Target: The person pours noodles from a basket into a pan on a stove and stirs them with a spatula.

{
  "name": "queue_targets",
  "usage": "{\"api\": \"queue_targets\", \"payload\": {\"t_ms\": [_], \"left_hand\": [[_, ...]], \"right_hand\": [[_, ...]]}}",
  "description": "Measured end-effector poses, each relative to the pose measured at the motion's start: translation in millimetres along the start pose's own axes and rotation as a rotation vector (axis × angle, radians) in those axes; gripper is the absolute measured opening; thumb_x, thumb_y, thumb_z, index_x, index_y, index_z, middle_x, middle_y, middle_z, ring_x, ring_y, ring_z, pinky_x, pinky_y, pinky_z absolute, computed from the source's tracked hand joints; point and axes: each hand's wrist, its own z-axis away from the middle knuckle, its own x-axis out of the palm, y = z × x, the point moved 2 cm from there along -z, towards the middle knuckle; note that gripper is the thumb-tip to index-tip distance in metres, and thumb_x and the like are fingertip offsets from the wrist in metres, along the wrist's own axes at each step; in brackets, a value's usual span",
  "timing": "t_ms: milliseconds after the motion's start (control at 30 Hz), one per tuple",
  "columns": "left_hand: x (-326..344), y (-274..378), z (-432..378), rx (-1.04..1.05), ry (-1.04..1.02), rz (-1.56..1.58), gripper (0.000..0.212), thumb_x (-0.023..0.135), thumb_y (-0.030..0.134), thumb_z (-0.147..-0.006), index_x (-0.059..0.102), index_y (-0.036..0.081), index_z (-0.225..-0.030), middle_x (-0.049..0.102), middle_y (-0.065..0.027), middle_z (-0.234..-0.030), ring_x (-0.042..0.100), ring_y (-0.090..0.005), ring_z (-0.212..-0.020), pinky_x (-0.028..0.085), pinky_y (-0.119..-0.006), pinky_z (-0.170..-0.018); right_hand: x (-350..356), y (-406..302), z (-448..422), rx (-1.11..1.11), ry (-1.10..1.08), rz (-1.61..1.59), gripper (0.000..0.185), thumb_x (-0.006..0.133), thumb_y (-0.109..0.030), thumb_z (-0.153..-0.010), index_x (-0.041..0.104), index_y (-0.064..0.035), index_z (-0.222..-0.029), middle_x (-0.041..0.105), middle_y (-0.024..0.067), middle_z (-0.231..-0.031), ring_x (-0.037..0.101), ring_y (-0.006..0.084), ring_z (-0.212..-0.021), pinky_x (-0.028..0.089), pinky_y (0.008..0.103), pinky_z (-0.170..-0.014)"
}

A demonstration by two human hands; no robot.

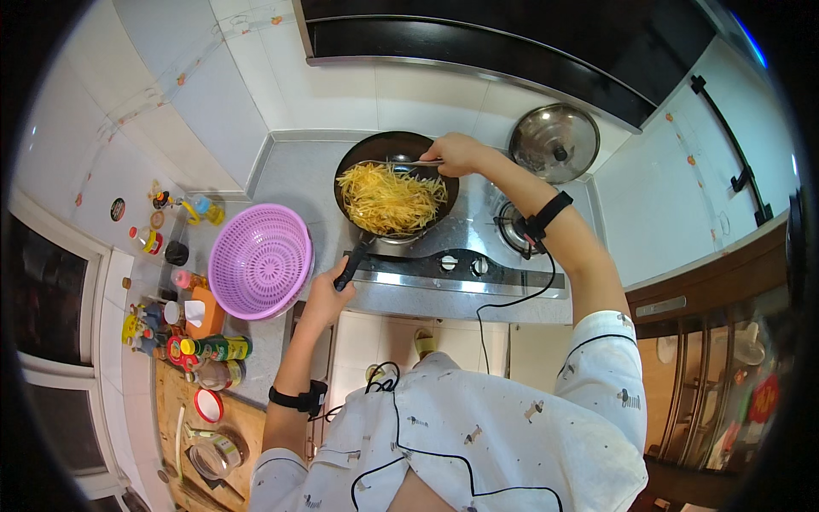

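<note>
A dark frying pan stands on the left burner of the gas stove, heaped with thin yellow shreds that look like potato. Its black handle points toward me, and my left hand is closed around it. Above the pan's far right side, my right hand grips the handle of a metal spatula. The spatula's far end lies at the back edge of the shreds, where its blade is partly hidden.
Left of the stove stands a purple plastic colander. Several bottles crowd the left counter beside a wooden board bearing a jar. A glass lid leans at the back right, behind the free burner. A black cable hangs from my right arm.
</note>
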Motion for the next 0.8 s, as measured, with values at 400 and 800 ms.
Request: {"api": "queue_targets", "payload": {"t_ms": [400,800], "left_hand": [[4,-3,-3,0.047,0.017,0.002,0.051,0.061,0.006,-0.079,0.055,-0.005,-0.128,0.046,-0.0099,-0.067,0.047,-0.0119,-0.060,0.044,-0.029,-0.058],[3,8,4,-0.158,-0.021,0.071,0.052,0.061,0.006,-0.080,0.055,-0.001,-0.130,0.063,-0.0160,-0.076,0.063,-0.0224,-0.068,0.050,-0.032,-0.069]], "right_hand": [[-31,-83,136,-0.027,0.058,0.399,0.035,0.059,-0.001,-0.081,0.068,-0.0123,-0.112,0.064,0.0119,-0.071,0.065,0.0318,-0.073,0.051,0.0433,-0.062],[-63,-114,200,0.268,-0.018,0.305,0.050,0.057,0.003,-0.071,0.071,-0.0199,-0.113,0.070,0.0120,-0.084,0.067,0.0302,-0.080,0.053,0.0427,-0.069]]}}
